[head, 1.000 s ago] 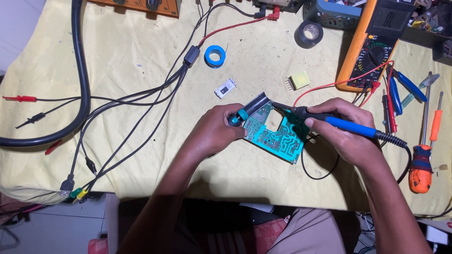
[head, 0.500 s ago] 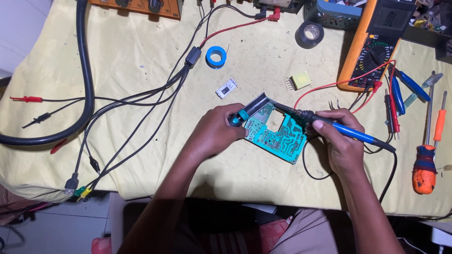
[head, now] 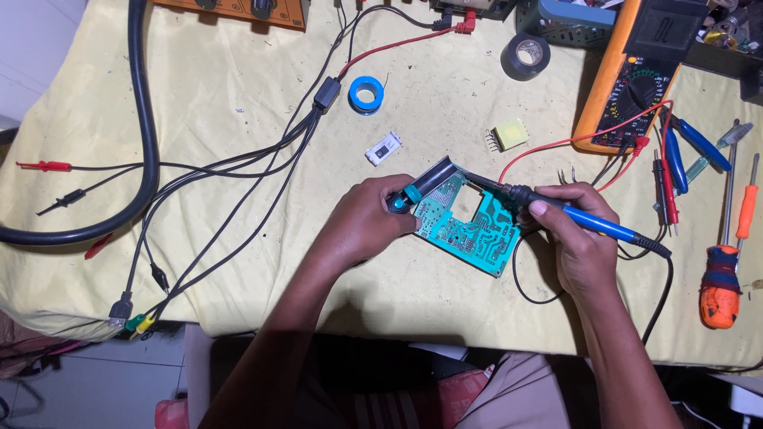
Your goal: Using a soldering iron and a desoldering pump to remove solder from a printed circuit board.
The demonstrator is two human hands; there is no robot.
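Observation:
A teal circuit board point(head: 469, 229) lies on the yellow cloth near the table's front. My left hand point(head: 367, 222) grips a teal-and-silver desoldering pump point(head: 421, 187), whose tip points at the board's upper left corner. My right hand point(head: 579, 238) holds a blue-handled soldering iron point(head: 556, 210) like a pen, with its metal tip meeting the pump's tip at the board's top edge. The iron's black cord point(head: 660, 278) loops off to the right behind my wrist.
An orange multimeter point(head: 636, 79) with red and black leads stands at the back right. Screwdrivers and pliers point(head: 719, 238) lie at the right edge. Blue tape roll point(head: 366, 94), black tape roll point(head: 525, 56), a small yellow part point(head: 509, 135), a white part point(head: 383, 148). Thick black cables point(head: 143, 143) cross the left side.
My right hand has drawn in slightly towards the board with the iron. The left hand and pump stay in place on the board's corner.

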